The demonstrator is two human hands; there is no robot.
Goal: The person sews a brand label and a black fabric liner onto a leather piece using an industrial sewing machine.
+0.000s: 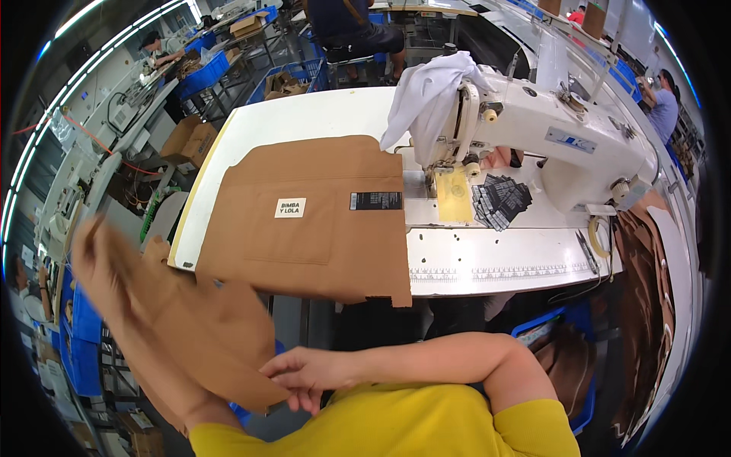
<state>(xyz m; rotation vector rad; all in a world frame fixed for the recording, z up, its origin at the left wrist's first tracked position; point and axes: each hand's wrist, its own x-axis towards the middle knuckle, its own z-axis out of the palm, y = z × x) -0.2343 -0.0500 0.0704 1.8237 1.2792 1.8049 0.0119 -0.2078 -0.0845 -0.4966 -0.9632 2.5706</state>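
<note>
A loose brown fabric piece (221,343) hangs at the lower left, off the table's front edge. My right hand (304,373) reaches across my body and pinches its lower corner between thumb and fingers. Raised at the far left, my left hand (99,255) is smeared by motion beside this piece, so its fingers cannot be read. Flat on the white sewing table (304,114) lies a larger brown fabric panel (297,236), bearing a small white label (290,209) and a black label (375,200) at its right edge.
A white sewing machine (548,129) with a white cloth (434,91) over its head stands at right. Black labels (502,199) lie beside a yellow piece (454,194) near the needle. Thread snips (588,251) rest at the right edge. Blue bins (582,381) and brown panels (643,297) flank me.
</note>
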